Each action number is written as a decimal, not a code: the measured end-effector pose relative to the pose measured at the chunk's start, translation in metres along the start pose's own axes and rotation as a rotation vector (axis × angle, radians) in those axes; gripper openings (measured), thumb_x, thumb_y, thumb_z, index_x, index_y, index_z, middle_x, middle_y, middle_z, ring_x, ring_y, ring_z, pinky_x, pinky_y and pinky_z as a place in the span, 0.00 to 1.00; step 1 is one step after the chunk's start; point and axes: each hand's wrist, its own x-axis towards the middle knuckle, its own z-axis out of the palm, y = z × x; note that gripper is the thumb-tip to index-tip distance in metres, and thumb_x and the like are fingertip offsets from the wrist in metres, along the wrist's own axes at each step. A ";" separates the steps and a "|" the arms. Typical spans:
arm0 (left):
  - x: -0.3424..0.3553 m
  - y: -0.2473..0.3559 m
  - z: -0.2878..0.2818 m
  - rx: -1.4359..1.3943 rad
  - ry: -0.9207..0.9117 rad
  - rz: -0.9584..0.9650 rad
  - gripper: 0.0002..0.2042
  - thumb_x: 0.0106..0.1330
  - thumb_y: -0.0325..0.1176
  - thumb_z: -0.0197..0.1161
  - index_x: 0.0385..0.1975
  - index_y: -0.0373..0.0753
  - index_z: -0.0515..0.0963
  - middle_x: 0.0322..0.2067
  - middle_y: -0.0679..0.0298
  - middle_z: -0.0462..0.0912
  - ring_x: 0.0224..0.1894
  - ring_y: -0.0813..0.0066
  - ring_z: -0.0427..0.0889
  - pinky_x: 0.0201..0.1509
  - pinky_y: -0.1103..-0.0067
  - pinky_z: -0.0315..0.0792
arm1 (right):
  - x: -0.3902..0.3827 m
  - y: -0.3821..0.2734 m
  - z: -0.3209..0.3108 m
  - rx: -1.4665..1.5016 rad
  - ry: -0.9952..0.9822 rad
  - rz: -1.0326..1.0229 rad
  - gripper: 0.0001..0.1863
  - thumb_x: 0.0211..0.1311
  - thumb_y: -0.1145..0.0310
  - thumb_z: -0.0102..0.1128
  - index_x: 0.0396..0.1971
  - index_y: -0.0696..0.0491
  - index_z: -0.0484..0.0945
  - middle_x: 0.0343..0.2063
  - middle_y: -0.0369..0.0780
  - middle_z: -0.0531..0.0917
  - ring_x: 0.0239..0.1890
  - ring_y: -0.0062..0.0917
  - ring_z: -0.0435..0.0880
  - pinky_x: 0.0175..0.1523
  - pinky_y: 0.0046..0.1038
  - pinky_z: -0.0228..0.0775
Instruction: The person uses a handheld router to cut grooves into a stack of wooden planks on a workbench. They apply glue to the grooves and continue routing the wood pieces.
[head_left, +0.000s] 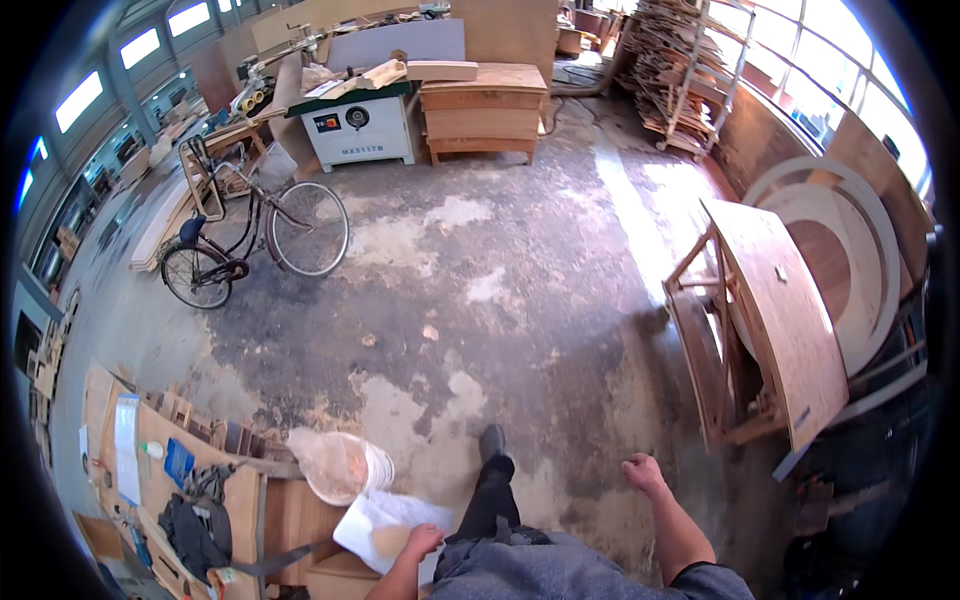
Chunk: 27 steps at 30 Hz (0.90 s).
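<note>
My left hand [424,540] is at the lower middle with its fingers curled in, and nothing shows in it. In the picture it overlaps the edge of a white plastic sheet or bag [375,515]; whether they touch I cannot tell. Beside that sheet stands a white bucket [378,470] with a clear plastic liner and pale brownish contents. My right hand [643,472] hangs out to the right over the floor, loosely closed, with nothing visible in it. One leg in dark trousers with a dark boot [492,442] is stretched forward on the floor.
A cluttered wooden workbench [245,510] is at the lower left. A bicycle [250,230] stands at the far left. Ahead are a white machine [362,130] and a wooden cabinet [482,115]. A tilted wooden panel [775,300] on a frame stands to the right, near stacked scrap wood [670,70].
</note>
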 end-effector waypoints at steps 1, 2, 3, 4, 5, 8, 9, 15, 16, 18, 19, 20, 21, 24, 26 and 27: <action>0.016 0.018 -0.007 0.027 -0.018 -0.026 0.14 0.66 0.38 0.67 0.41 0.31 0.84 0.32 0.57 0.87 0.32 0.68 0.88 0.28 0.72 0.79 | 0.031 -0.030 0.003 0.000 -0.018 -0.032 0.18 0.60 0.63 0.61 0.41 0.62 0.86 0.28 0.41 0.88 0.31 0.25 0.88 0.39 0.28 0.81; 0.034 0.038 -0.016 0.057 -0.036 -0.052 0.14 0.66 0.39 0.67 0.40 0.32 0.85 0.32 0.57 0.87 0.31 0.67 0.87 0.28 0.72 0.79 | 0.064 -0.059 0.006 0.002 -0.035 -0.063 0.17 0.60 0.64 0.61 0.40 0.62 0.86 0.28 0.41 0.89 0.31 0.25 0.88 0.40 0.28 0.81; 0.047 0.057 -0.024 0.086 -0.029 0.000 0.14 0.66 0.41 0.67 0.35 0.33 0.85 0.30 0.55 0.87 0.29 0.66 0.86 0.29 0.70 0.79 | 0.091 -0.079 0.011 -0.010 -0.030 -0.160 0.16 0.61 0.63 0.61 0.38 0.60 0.86 0.28 0.41 0.89 0.30 0.24 0.87 0.38 0.28 0.79; 0.078 0.090 -0.038 0.161 -0.013 -0.002 0.15 0.65 0.42 0.67 0.35 0.33 0.85 0.29 0.55 0.87 0.28 0.66 0.86 0.28 0.70 0.79 | 0.123 -0.095 0.022 0.030 -0.078 -0.141 0.16 0.62 0.62 0.62 0.39 0.60 0.87 0.28 0.41 0.89 0.30 0.24 0.87 0.38 0.28 0.80; 0.108 0.108 -0.053 0.226 0.005 -0.013 0.15 0.65 0.43 0.67 0.34 0.33 0.85 0.28 0.55 0.87 0.28 0.66 0.86 0.28 0.70 0.79 | 0.150 -0.101 0.034 0.059 -0.137 -0.121 0.16 0.63 0.61 0.62 0.39 0.59 0.87 0.28 0.40 0.89 0.30 0.24 0.87 0.38 0.28 0.80; 0.154 0.193 -0.071 0.269 0.114 -0.033 0.19 0.64 0.46 0.69 0.36 0.32 0.87 0.30 0.53 0.89 0.31 0.64 0.88 0.35 0.68 0.81 | 0.202 -0.150 0.041 -0.153 -0.264 -0.123 0.22 0.62 0.58 0.63 0.47 0.60 0.87 0.37 0.44 0.91 0.38 0.29 0.91 0.46 0.32 0.83; 0.166 0.229 -0.087 0.327 0.164 0.011 0.20 0.63 0.47 0.69 0.38 0.32 0.87 0.31 0.52 0.89 0.32 0.64 0.89 0.37 0.68 0.82 | 0.208 -0.181 0.043 -0.254 -0.306 -0.165 0.22 0.62 0.59 0.63 0.48 0.60 0.87 0.37 0.44 0.91 0.36 0.29 0.91 0.44 0.32 0.83; 0.269 0.447 -0.154 0.120 0.280 0.217 0.27 0.64 0.46 0.71 0.55 0.29 0.81 0.43 0.49 0.89 0.37 0.66 0.90 0.46 0.71 0.82 | 0.338 -0.297 0.048 -0.045 -0.410 0.149 0.18 0.65 0.60 0.64 0.46 0.58 0.87 0.34 0.40 0.90 0.33 0.26 0.89 0.39 0.30 0.85; 0.280 0.477 -0.163 0.063 0.296 0.231 0.28 0.64 0.45 0.71 0.56 0.29 0.81 0.42 0.50 0.89 0.37 0.67 0.90 0.46 0.72 0.82 | 0.371 -0.309 0.052 -0.054 -0.440 0.165 0.17 0.66 0.60 0.64 0.45 0.58 0.87 0.34 0.41 0.90 0.33 0.26 0.89 0.38 0.30 0.85; 0.308 0.532 -0.178 -0.052 0.328 0.255 0.28 0.64 0.45 0.71 0.57 0.28 0.80 0.40 0.52 0.90 0.36 0.69 0.90 0.46 0.73 0.82 | 0.432 -0.343 0.055 -0.148 -0.488 0.160 0.16 0.66 0.60 0.64 0.43 0.58 0.88 0.33 0.40 0.90 0.33 0.26 0.89 0.37 0.30 0.85; 0.311 0.566 -0.181 -0.034 0.388 0.228 0.22 0.64 0.43 0.71 0.51 0.32 0.83 0.36 0.54 0.89 0.34 0.71 0.89 0.43 0.72 0.82 | 0.465 -0.358 0.055 -0.193 -0.507 0.158 0.16 0.67 0.60 0.64 0.42 0.58 0.88 0.33 0.40 0.90 0.32 0.26 0.89 0.37 0.30 0.85; 0.328 0.580 -0.184 -0.036 0.360 0.201 0.20 0.64 0.42 0.70 0.48 0.33 0.84 0.36 0.55 0.89 0.33 0.71 0.89 0.42 0.72 0.81 | 0.497 -0.374 0.055 -0.186 -0.489 0.168 0.16 0.67 0.60 0.64 0.42 0.58 0.88 0.33 0.40 0.90 0.32 0.26 0.89 0.36 0.30 0.85; 0.342 0.574 -0.199 -0.043 0.365 0.169 0.17 0.63 0.41 0.70 0.45 0.35 0.84 0.35 0.55 0.89 0.32 0.70 0.89 0.40 0.71 0.81 | 0.534 -0.401 0.065 -0.179 -0.499 0.154 0.16 0.67 0.59 0.65 0.42 0.58 0.88 0.33 0.40 0.90 0.33 0.26 0.89 0.36 0.30 0.85; 0.369 0.634 -0.224 0.105 0.216 -0.175 0.11 0.63 0.39 0.69 0.37 0.37 0.84 0.31 0.56 0.88 0.28 0.69 0.88 0.34 0.68 0.80 | 0.641 -0.483 0.066 -0.219 -0.481 0.113 0.18 0.65 0.58 0.59 0.40 0.57 0.89 0.32 0.41 0.91 0.32 0.29 0.91 0.39 0.33 0.85; 0.377 0.667 -0.235 0.018 0.232 -0.219 0.11 0.62 0.39 0.69 0.38 0.38 0.84 0.32 0.56 0.88 0.29 0.66 0.88 0.35 0.67 0.80 | 0.707 -0.559 0.071 -0.506 -0.498 -0.054 0.21 0.65 0.56 0.51 0.34 0.54 0.89 0.28 0.41 0.91 0.30 0.31 0.91 0.43 0.34 0.83; 0.383 0.681 -0.239 -0.081 0.265 -0.198 0.12 0.62 0.38 0.69 0.39 0.39 0.84 0.32 0.56 0.87 0.30 0.64 0.88 0.35 0.66 0.80 | 0.738 -0.598 0.072 -0.576 -0.494 -0.109 0.21 0.64 0.55 0.51 0.32 0.55 0.89 0.27 0.42 0.90 0.29 0.32 0.91 0.43 0.35 0.83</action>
